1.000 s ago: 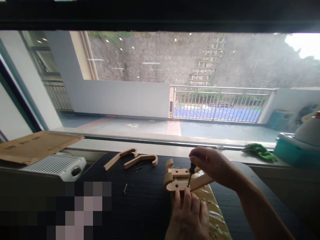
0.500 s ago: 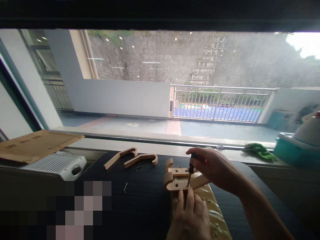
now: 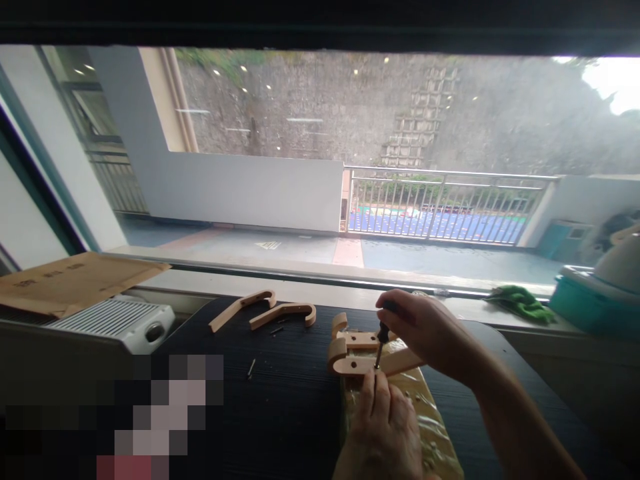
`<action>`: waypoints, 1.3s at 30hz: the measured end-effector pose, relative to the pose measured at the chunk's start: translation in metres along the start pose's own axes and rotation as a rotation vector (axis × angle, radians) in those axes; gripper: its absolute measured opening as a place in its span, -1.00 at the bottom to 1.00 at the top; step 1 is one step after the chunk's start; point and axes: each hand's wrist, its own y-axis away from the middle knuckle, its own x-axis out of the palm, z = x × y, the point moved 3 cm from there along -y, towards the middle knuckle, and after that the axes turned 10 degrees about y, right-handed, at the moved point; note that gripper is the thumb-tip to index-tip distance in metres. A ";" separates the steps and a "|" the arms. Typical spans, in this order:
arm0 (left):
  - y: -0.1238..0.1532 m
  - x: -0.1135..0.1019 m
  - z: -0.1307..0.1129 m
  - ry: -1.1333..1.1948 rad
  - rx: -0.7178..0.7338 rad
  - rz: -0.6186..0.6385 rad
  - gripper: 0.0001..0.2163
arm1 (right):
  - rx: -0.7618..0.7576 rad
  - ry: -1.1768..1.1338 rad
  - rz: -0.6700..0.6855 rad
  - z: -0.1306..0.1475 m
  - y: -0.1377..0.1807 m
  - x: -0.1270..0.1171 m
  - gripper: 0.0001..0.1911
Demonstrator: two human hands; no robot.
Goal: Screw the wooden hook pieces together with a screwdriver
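Observation:
My right hand (image 3: pixel 417 323) is closed round the dark handle of a screwdriver (image 3: pixel 383 337), which stands nearly upright. The tool's tip meets a hole or screw in a pale wooden hook (image 3: pixel 344 366), partly covered by my hands. My left hand (image 3: pixel 383 420) presses its fingertips together against the near edge of this hook, beside the tip; its thumb is hidden. A second wooden hook (image 3: pixel 357 339) lies just behind. Both rest on a board wrapped in clear plastic (image 3: pixel 423 413). Whether a screw sits under the tip is too small to tell.
Two loose wooden hooks (image 3: pixel 243 310) (image 3: pixel 283 313) lie on the dark table (image 3: pixel 280 413), with small screws (image 3: pixel 251 369) near them. A white ridged device (image 3: pixel 120 323) under a brown envelope (image 3: pixel 75 280) stands left. A green cloth (image 3: pixel 520 303) and teal box (image 3: pixel 580 297) are right, by the window.
My left fingertips have drawn closer together and shifted slightly right, towards the screwdriver's tip. My right hand has turned a little on the handle. The view has tilted slightly.

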 end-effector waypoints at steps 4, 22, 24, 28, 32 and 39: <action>-0.003 -0.005 0.002 -0.010 0.000 -0.004 -0.57 | -0.014 0.017 -0.034 0.002 0.003 -0.005 -0.81; -0.007 -0.005 0.004 0.071 -0.034 0.022 -0.47 | 0.041 0.012 -0.038 -0.004 -0.004 0.002 -0.77; -0.008 -0.008 0.004 0.056 -0.021 -0.009 -0.45 | 0.051 0.020 -0.045 -0.004 -0.002 -0.001 -0.80; -0.008 -0.012 0.003 0.027 -0.005 -0.063 -0.45 | 0.006 0.007 -0.023 0.003 0.004 -0.009 -0.82; -0.013 -0.018 0.003 0.094 -0.039 0.021 -0.43 | -0.018 0.012 0.001 0.006 0.003 -0.010 -0.80; -0.019 -0.022 0.004 0.231 -0.113 0.182 -0.41 | 0.085 0.071 -0.065 -0.007 -0.004 -0.003 -0.73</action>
